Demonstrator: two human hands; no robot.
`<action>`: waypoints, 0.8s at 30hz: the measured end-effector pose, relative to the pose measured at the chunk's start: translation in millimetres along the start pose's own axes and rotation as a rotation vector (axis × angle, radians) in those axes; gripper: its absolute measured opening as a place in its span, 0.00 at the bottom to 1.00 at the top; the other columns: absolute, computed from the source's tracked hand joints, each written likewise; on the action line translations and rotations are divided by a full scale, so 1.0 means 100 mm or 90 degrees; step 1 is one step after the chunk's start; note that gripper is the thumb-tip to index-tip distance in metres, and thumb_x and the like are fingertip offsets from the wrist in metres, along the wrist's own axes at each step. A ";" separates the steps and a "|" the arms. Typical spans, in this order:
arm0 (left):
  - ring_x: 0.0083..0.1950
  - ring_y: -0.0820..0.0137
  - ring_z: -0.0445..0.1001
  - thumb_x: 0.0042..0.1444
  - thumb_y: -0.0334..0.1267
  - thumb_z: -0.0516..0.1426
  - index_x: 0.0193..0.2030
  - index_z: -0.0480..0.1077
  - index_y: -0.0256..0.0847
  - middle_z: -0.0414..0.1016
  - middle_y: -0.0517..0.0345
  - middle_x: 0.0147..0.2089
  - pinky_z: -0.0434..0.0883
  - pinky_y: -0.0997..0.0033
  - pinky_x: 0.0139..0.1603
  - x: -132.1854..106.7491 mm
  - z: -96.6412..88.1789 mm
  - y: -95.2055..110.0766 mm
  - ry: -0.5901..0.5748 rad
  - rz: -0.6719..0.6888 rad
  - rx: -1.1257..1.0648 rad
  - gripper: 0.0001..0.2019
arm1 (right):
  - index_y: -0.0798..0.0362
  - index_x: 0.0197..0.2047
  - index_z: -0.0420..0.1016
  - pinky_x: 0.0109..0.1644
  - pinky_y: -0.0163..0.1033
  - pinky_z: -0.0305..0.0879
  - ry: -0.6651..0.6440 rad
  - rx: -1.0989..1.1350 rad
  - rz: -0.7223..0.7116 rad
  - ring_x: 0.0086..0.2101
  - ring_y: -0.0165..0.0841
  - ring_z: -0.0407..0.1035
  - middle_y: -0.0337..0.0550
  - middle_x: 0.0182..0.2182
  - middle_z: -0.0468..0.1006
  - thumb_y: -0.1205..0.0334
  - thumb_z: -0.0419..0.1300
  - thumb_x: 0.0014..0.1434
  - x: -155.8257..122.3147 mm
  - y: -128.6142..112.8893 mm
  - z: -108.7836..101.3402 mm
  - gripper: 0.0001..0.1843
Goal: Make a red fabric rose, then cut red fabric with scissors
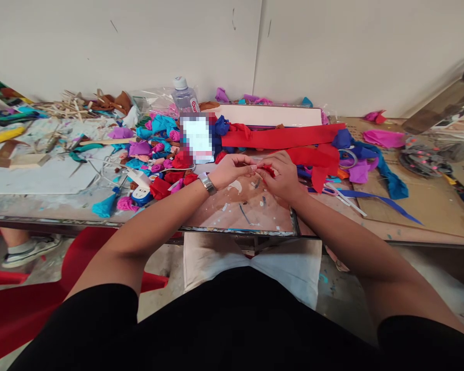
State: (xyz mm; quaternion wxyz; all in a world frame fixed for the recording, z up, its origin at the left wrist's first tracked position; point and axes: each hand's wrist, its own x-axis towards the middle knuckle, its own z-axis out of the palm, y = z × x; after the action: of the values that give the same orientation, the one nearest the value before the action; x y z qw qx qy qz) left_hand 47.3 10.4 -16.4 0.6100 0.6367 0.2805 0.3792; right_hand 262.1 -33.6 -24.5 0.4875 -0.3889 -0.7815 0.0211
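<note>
Past my lap (pixel 232 324), my left hand (pixel 232 171) and right hand (pixel 283 179) pinch a red scrap (pixel 267 169) over the counter (pixel 247 208), seemingly mid-roll; next needs a tight, even twist

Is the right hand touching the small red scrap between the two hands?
Touching. The head view shows the right hand with its fingers closed on the small red scrap, which pokes out between them.

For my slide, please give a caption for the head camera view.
Left hand and right hand pinch a red scrap over a worktable strewn with colourful scraps.
</note>
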 end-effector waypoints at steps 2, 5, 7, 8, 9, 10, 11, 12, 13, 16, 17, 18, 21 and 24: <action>0.36 0.71 0.81 0.46 0.56 0.77 0.41 0.82 0.34 0.84 0.51 0.37 0.79 0.66 0.45 0.00 0.00 0.00 0.004 -0.003 -0.002 0.27 | 0.44 0.41 0.82 0.53 0.55 0.72 -0.007 0.002 0.007 0.45 0.45 0.76 0.45 0.39 0.86 0.42 0.64 0.71 0.00 0.00 0.00 0.16; 0.36 0.72 0.80 0.47 0.52 0.78 0.40 0.82 0.34 0.84 0.52 0.36 0.78 0.65 0.46 0.00 0.00 0.00 0.011 -0.008 -0.018 0.24 | 0.44 0.41 0.83 0.53 0.54 0.72 -0.012 0.010 0.009 0.44 0.45 0.76 0.44 0.40 0.86 0.42 0.65 0.70 0.00 0.01 0.00 0.15; 0.35 0.72 0.80 0.46 0.50 0.78 0.39 0.82 0.34 0.84 0.53 0.36 0.78 0.65 0.47 0.01 0.01 -0.01 0.017 -0.025 -0.050 0.23 | 0.44 0.41 0.83 0.53 0.54 0.72 -0.012 0.006 0.008 0.45 0.45 0.77 0.44 0.40 0.87 0.43 0.65 0.70 0.00 0.01 0.00 0.15; 0.35 0.73 0.80 0.45 0.49 0.79 0.38 0.82 0.34 0.84 0.53 0.36 0.78 0.65 0.46 0.00 0.02 -0.01 0.021 -0.036 -0.071 0.23 | 0.45 0.41 0.83 0.53 0.54 0.72 -0.009 0.004 0.005 0.45 0.45 0.77 0.44 0.40 0.87 0.43 0.65 0.70 0.00 0.01 0.00 0.15; 0.35 0.73 0.80 0.43 0.49 0.79 0.38 0.82 0.34 0.83 0.53 0.35 0.78 0.66 0.46 0.00 0.02 -0.01 0.025 -0.048 -0.093 0.23 | 0.45 0.41 0.83 0.52 0.54 0.72 -0.006 0.003 0.002 0.44 0.44 0.76 0.44 0.40 0.87 0.43 0.65 0.70 0.00 0.01 0.00 0.15; 0.35 0.74 0.80 0.42 0.48 0.80 0.38 0.82 0.34 0.83 0.54 0.35 0.78 0.67 0.46 0.00 0.03 0.00 0.029 -0.061 -0.115 0.23 | 0.45 0.41 0.82 0.52 0.53 0.72 -0.002 0.002 0.000 0.44 0.44 0.76 0.44 0.39 0.86 0.44 0.65 0.71 0.00 0.01 0.00 0.15; 0.35 0.74 0.80 0.41 0.47 0.80 0.37 0.82 0.34 0.83 0.54 0.35 0.78 0.67 0.46 0.00 0.04 0.00 0.033 -0.072 -0.135 0.23 | 0.45 0.41 0.82 0.52 0.53 0.72 -0.001 0.003 -0.001 0.44 0.44 0.76 0.44 0.39 0.86 0.44 0.65 0.71 0.00 0.01 0.00 0.15; 0.35 0.74 0.80 0.40 0.46 0.81 0.37 0.81 0.34 0.83 0.55 0.35 0.78 0.67 0.46 -0.01 0.05 0.01 0.038 -0.082 -0.152 0.23 | 0.45 0.41 0.82 0.52 0.53 0.72 -0.001 0.003 0.000 0.44 0.44 0.76 0.44 0.39 0.86 0.44 0.65 0.71 0.00 0.00 0.00 0.15; 0.35 0.74 0.80 0.40 0.45 0.81 0.37 0.81 0.34 0.83 0.55 0.35 0.78 0.67 0.47 -0.01 0.06 0.02 0.043 -0.092 -0.167 0.23 | 0.46 0.41 0.82 0.52 0.53 0.72 -0.001 0.004 0.002 0.44 0.44 0.76 0.44 0.39 0.86 0.44 0.65 0.71 0.00 0.00 0.01 0.15; 0.37 0.73 0.82 0.39 0.43 0.81 0.37 0.80 0.33 0.83 0.55 0.35 0.78 0.66 0.50 -0.02 0.07 0.04 0.052 -0.115 -0.195 0.23 | 0.46 0.41 0.82 0.52 0.52 0.72 0.007 0.007 -0.005 0.43 0.43 0.76 0.44 0.38 0.86 0.44 0.65 0.71 0.00 -0.01 0.01 0.15; 0.37 0.73 0.82 0.39 0.42 0.81 0.37 0.80 0.33 0.83 0.55 0.35 0.79 0.65 0.50 -0.02 0.07 0.04 0.051 -0.118 -0.201 0.23 | 0.46 0.41 0.82 0.51 0.52 0.72 0.012 0.008 -0.011 0.42 0.43 0.76 0.44 0.38 0.86 0.45 0.65 0.71 0.00 -0.01 0.01 0.14; 0.37 0.73 0.82 0.39 0.43 0.81 0.37 0.80 0.33 0.83 0.55 0.35 0.79 0.65 0.50 -0.02 0.06 0.03 0.049 -0.121 -0.205 0.23 | 0.46 0.41 0.82 0.51 0.52 0.72 0.016 0.008 -0.016 0.42 0.43 0.76 0.44 0.38 0.86 0.46 0.65 0.71 0.00 -0.01 0.01 0.14; 0.37 0.73 0.83 0.38 0.45 0.82 0.37 0.82 0.33 0.84 0.55 0.36 0.79 0.66 0.50 -0.01 0.04 0.01 0.038 -0.118 -0.203 0.24 | 0.46 0.42 0.81 0.50 0.51 0.72 0.017 0.008 -0.024 0.42 0.43 0.76 0.43 0.38 0.86 0.47 0.66 0.71 0.00 0.00 0.01 0.12; 0.38 0.72 0.83 0.39 0.48 0.81 0.38 0.84 0.34 0.85 0.53 0.36 0.78 0.66 0.49 0.01 0.01 -0.03 0.025 -0.089 -0.165 0.24 | 0.46 0.42 0.82 0.51 0.52 0.72 0.012 0.012 -0.027 0.43 0.43 0.77 0.44 0.39 0.86 0.46 0.65 0.71 0.00 0.00 0.01 0.13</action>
State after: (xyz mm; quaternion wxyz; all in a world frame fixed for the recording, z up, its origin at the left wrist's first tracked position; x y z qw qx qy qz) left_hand 48.5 10.7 -18.8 0.7065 0.5238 0.2850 0.3811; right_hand 261.8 -33.4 -25.3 0.4989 -0.3677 -0.7847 0.0140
